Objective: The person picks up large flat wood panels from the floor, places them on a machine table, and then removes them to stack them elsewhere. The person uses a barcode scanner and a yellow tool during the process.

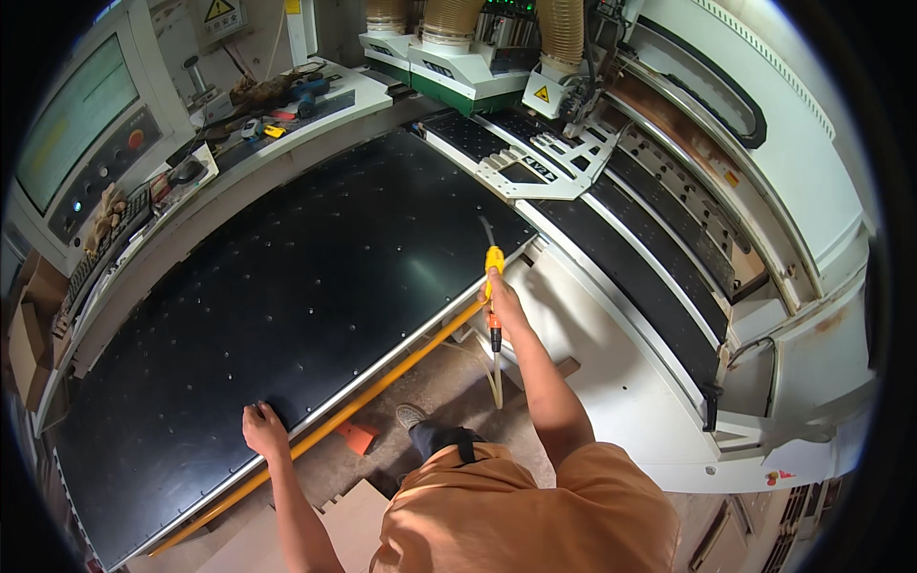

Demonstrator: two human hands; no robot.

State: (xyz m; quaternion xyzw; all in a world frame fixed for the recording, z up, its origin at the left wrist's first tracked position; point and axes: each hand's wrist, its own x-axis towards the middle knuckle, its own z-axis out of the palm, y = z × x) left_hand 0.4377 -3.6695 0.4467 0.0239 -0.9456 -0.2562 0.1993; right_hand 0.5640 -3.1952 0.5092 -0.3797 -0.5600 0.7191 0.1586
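My right hand (506, 304) grips a yellow air blow gun (493, 260), its thin nozzle pointing away over the right end of a black table (287, 258) dotted with small round fittings. From the gun's black and orange coupling a pale air hose (498, 382) hangs down toward the floor. My left hand (265, 430) rests at the table's near edge, its fingers curled in. Whether anything lies inside those fingers is hidden. Along that near edge run a silver rail and, below it, a yellow-orange bar (382, 367).
A control panel with a screen (76, 124) stands at the left, beside a shelf holding a keyboard and tools (272, 124). White machine heads with ribbed ducts (451, 21) stand at the back. A white slotted plate (544, 167) lies across the right-hand rails. An orange object (357, 438) is on the floor.
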